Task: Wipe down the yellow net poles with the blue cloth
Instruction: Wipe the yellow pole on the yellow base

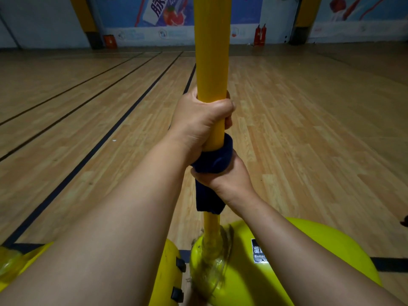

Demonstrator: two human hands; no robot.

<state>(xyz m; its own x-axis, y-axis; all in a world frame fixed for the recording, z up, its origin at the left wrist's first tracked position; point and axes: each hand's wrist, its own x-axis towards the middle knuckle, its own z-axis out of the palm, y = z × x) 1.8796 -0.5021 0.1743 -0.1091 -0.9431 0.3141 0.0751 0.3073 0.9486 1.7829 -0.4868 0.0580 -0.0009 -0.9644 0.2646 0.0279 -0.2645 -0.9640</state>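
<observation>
A yellow net pole [211, 51] rises straight up the middle of the head view from a rounded yellow-green base [309, 250]. My left hand [201, 122] grips the bare pole with fingers curled round it. Just below, the dark blue cloth [213, 164] is wrapped round the pole, and my right hand [223, 175] grips it against the pole. A loose end of the cloth hangs down under that hand. Clear tape or plastic wrap [212, 257] is bunched where the pole meets the base.
A second yellow base part [167, 272] with black clips sits at lower left. The wooden court floor [309, 118] with dark lines stretches ahead. Red fire extinguishers [260, 35] stand by the far wall with its blue banner [167, 12].
</observation>
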